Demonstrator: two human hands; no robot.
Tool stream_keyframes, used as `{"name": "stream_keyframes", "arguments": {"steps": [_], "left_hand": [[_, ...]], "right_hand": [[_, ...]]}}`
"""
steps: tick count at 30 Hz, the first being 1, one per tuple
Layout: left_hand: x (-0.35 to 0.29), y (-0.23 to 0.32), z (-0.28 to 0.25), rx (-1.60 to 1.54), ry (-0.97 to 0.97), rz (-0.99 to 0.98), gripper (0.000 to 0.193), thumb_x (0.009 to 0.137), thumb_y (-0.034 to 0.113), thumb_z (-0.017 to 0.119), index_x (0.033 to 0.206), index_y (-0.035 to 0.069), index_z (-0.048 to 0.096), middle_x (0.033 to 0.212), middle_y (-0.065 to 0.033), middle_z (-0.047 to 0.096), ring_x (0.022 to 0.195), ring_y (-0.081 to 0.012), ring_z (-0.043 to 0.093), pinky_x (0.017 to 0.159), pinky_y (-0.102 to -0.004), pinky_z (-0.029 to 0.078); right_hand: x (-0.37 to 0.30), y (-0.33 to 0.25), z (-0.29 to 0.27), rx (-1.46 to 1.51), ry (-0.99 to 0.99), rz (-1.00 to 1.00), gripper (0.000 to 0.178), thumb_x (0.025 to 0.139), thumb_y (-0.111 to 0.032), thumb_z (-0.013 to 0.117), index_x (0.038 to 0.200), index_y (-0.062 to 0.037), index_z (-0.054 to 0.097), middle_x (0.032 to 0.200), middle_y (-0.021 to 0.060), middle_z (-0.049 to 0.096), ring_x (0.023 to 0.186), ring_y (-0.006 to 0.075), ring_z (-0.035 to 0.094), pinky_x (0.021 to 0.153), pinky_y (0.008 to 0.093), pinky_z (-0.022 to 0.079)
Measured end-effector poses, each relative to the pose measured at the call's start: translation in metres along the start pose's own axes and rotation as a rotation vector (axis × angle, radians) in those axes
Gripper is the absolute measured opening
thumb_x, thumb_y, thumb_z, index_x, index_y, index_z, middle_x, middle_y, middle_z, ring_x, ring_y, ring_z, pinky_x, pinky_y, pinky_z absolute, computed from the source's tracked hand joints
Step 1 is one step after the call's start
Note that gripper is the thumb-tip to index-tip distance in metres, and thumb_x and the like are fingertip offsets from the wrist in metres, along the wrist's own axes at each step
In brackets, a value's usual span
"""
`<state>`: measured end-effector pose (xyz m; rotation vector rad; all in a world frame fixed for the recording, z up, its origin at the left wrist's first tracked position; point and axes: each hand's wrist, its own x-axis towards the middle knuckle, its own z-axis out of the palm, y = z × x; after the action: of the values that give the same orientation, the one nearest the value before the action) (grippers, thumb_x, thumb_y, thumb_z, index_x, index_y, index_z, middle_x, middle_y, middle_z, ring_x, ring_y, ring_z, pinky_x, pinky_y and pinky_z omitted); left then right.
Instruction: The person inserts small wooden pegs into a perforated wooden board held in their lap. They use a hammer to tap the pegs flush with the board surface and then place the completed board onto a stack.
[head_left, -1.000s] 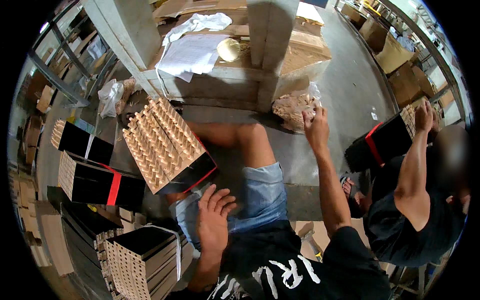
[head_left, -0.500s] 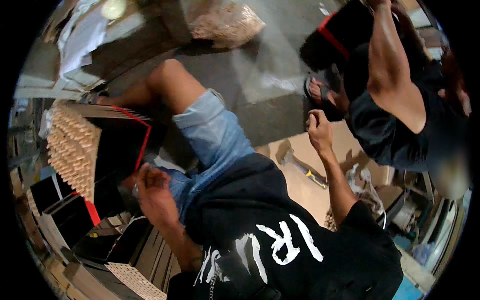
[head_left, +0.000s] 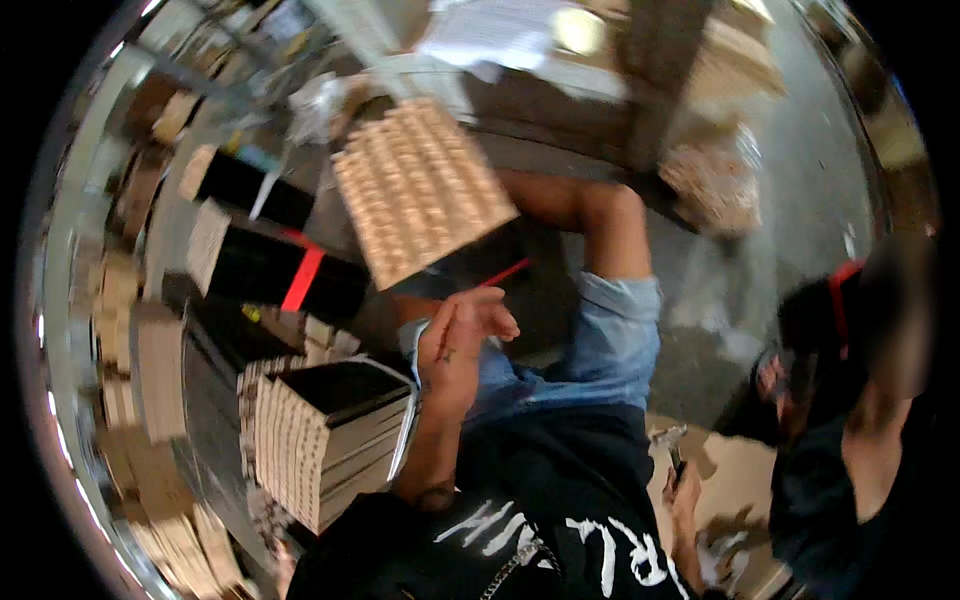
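Observation:
My left hand [head_left: 458,340] is raised over my lap with its fingers loosely stretched and nothing visible in them. Just beyond it stands a black-sided block [head_left: 425,195] whose top is covered with rows of pale wooden pegs. A red strap [head_left: 507,271] runs along its dark side. Low on the right, beside my hip, my right hand [head_left: 684,497] is closed round the handle of a hammer [head_left: 672,437]. The hammer's metal head points away from me, above a sheet of cardboard [head_left: 735,470].
To the left lie black blocks with a red band [head_left: 303,280] and a white band [head_left: 263,193]. A stack of peg-hole boards [head_left: 320,440] stands by my left forearm. A clear bag of wooden pieces [head_left: 712,180] sits on the floor. A co-worker [head_left: 850,450] is at the right.
My view has swung to the left. My right hand, empty before, now grips the hammer that lay on the cardboard. My left hand remains near the pegged block.

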<state>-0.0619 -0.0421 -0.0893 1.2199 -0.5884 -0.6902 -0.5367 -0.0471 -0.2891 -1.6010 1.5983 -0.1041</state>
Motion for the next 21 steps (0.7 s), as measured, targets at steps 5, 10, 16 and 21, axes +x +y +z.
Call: {"name": "stream_keyframes", "arguments": {"steps": [5,10,16,21], "left_hand": [[0.014,0.053,-0.035,0.042,0.333,0.398,0.045,0.102,0.036,0.051,0.114,-0.007,0.06,0.084,-0.0117,0.064,0.08,-0.0208,0.061,0.079,-0.0362,0.049],[0.104,0.052,-0.075,0.437,0.643,0.434,0.053,0.098,0.032,0.063,0.137,-0.003,0.05,0.132,-0.0171,0.057,0.124,-0.0256,0.053,0.106,-0.0369,0.04],[0.173,-0.016,-0.119,-0.119,0.363,0.263,0.067,0.095,0.041,0.062,0.144,-0.001,0.044,0.142,-0.0158,0.05,0.131,-0.0234,0.046,0.111,-0.0333,0.032],[0.176,-0.036,-0.118,-0.211,0.348,0.208,0.053,0.093,0.045,0.055,0.116,-0.002,0.062,0.113,-0.0078,0.062,0.109,-0.0184,0.053,0.099,-0.0304,0.039]], "right_hand": [[0.035,-0.152,-0.032,0.11,0.214,-0.372,0.021,0.103,-0.016,0.049,0.099,0.0028,0.055,0.064,0.0044,0.047,0.06,0.0111,0.041,0.055,0.0261,0.036],[0.052,-0.351,-0.073,0.312,0.017,-0.676,0.019,0.104,-0.016,0.049,0.102,0.0011,0.057,0.064,0.0064,0.05,0.056,0.0138,0.048,0.05,0.0299,0.034],[0.063,-0.483,-0.083,-0.395,0.009,-1.115,0.011,0.097,-0.009,0.057,0.104,-0.0003,0.056,0.071,0.0256,0.054,0.06,0.0442,0.051,0.055,0.0437,0.042],[0.058,-0.495,-0.08,-0.439,0.097,-0.882,0.01,0.097,-0.006,0.056,0.105,-0.0015,0.058,0.078,0.0265,0.062,0.069,0.0439,0.062,0.06,0.0423,0.049]]}}
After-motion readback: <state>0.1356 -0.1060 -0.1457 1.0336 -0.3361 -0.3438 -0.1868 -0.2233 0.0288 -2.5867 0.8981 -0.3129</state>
